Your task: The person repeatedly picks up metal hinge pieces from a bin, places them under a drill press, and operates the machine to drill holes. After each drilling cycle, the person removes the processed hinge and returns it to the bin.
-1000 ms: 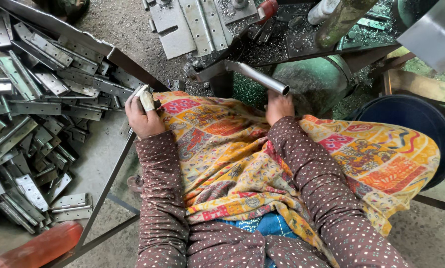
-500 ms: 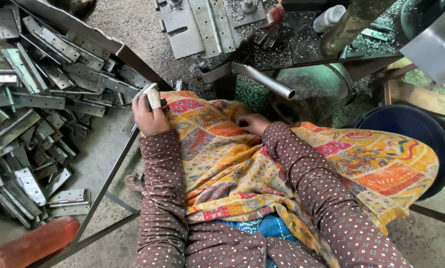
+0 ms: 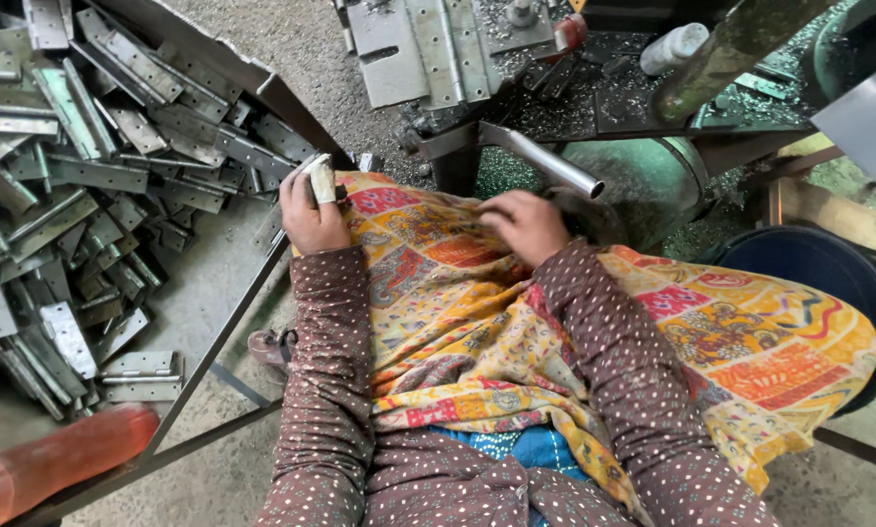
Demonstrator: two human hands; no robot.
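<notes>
Gritty workshop floor, hinge pile (image 3: pixel 77 185) left of the patterned cloth (image 3: pixel 516 332).
From the head camera I see my left hand (image 3: pixel 313 210) clamped on one hinge (image 3: pixel 319 179) at the cloth's left edge; my right hand (image 3: pixel 524 222) rests loosely curled on the cloth, holding nothing. Most hinges remain piled, I judge.

I see brown white-dotted sleeves (image 3: pixel 330 390), a yellow-orange patchwork-print cloth (image 3: pixel 477 322), grey metal plates (image 3: pixel 96 176), a dark blue tub (image 3: pixel 828 283)
</notes>
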